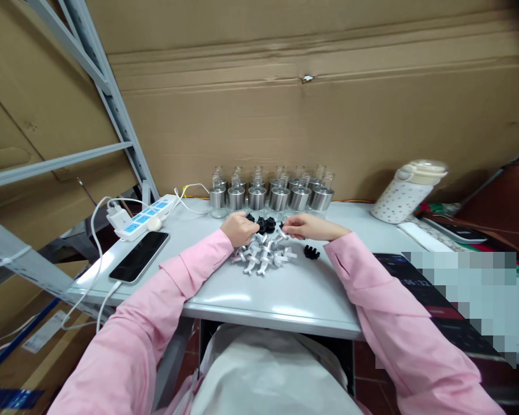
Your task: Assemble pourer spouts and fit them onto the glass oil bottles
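Observation:
My left hand [239, 230] is closed beside a cluster of round, ridged black pieces [266, 225]; whatever it holds is hidden by the fingers. Across from it, my right hand [303, 226] pinches a small dark piece [282, 226] at its fingertips, too small to make out fully. Between and below the hands lies a loose pile of white plastic pieces [263, 255] with stems and flanges. Close to my right wrist, a short row of black pieces [312, 252] rests on the table.
Several glass bottles with metal sleeves [256, 199] stand in two rows behind the hands. A phone [140, 257] and power strip [145, 220] with cables lie left. A dotted bottle [404, 193] and dark screen [419, 288] are right, on the grey table [259, 302].

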The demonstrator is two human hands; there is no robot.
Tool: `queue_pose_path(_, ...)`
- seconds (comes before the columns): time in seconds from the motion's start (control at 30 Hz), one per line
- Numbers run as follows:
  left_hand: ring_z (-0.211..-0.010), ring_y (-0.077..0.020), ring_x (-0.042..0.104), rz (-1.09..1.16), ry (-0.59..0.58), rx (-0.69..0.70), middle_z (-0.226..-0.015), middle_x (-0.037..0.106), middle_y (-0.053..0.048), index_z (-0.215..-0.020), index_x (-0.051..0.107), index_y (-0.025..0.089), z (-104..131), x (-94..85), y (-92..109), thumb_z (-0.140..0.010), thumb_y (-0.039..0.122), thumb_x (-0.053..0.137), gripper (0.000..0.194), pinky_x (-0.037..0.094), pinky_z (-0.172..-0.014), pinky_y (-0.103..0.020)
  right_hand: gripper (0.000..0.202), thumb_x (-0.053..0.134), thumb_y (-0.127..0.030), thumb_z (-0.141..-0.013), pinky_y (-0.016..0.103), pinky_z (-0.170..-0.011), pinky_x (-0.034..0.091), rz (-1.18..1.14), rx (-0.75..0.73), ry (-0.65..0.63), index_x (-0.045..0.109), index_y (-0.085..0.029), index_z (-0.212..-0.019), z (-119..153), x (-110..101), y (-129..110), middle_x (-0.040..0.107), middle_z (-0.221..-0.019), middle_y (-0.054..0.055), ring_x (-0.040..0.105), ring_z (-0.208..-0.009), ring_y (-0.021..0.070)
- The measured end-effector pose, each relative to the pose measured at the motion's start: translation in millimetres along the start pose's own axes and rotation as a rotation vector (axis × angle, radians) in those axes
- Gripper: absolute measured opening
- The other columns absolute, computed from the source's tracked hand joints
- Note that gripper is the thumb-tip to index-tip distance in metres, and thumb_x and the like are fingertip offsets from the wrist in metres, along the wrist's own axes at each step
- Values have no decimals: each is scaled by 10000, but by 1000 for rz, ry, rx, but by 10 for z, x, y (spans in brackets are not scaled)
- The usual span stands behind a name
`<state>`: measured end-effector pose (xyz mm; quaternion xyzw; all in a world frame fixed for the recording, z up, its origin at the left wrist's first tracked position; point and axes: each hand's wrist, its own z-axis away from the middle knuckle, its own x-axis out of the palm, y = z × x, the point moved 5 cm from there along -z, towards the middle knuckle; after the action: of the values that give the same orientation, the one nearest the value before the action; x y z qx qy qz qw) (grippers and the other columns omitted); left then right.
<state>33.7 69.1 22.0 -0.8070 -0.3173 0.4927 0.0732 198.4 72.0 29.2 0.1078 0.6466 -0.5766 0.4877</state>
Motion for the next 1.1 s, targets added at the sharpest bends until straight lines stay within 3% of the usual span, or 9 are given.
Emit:
queue_pose_path(0.2, -439, -112, 493, -17, 66, 39, -425, 508, 15, -518, 412, 176, -11, -22, 77, -681, 109, 401, 176, 282, -527, -276, 519, 485, -670, -667, 258, -531, 329, -39, 9, 3, 520, -153, -701, 28, -28, 25, 452, -560, -21, 389, -510, 94)
queue_pose_path(0.43, -422, -108, 473, -22, 98, 37, -413, 496, 19, -509, 409, 177, -6, -34, 65, -653, 97, 399, 165, 283, -524, -275, 466, 455, -619, -737, 257, -536, 312, -70, 5, 38, 437, -176, -597, 76, -154, 147, 420, -512, -33, 359, -483, 81)
queue_pose_path(0.6, -426, -107, 482, -14, 122, 49, -422, 510, 19, -514, 424, 175, -6, -43, 79, -654, 97, 408, 161, 287, -524, -270, 413, 513, -568, -706, 260, -496, 261, -79, 77, -106, 465, -173, -596, 192, -165, 164, 381, -516, -37, 304, -461, 74)
queue_pose_path(0.8, -442, -113, 498, -16, 28, 28, -435, 523, 11, -518, 433, 176, -17, -5, 82, -658, 105, 413, 158, 296, -533, -275, 367, 499, -523, -714, 260, -494, 285, -23, 117, -212, 475, -173, -608, 169, -63, 252, 371, -472, -42, 315, -445, 79)
queue_pose_path(0.93, -443, -111, 493, -2, 48, 37, -439, 531, 10, -525, 439, 175, -20, -16, 88, -665, 101, 404, 162, 293, -533, -275, 390, 483, -551, -726, 251, -512, 311, -1, 84, -191, 468, -175, -621, 105, -32, 276, 397, -480, -43, 339, -456, 80)
queue_pose_path(1.1, -451, -113, 492, 14, 20, 36, -446, 535, 5, -533, 441, 175, -15, 1, 87, -664, 97, 400, 158, 287, -537, -277, 448, 456, -604, -731, 250, -554, 333, 46, 50, -74, 522, -165, -669, 68, -51, 211, 443, -495, -36, 375, -491, 89)
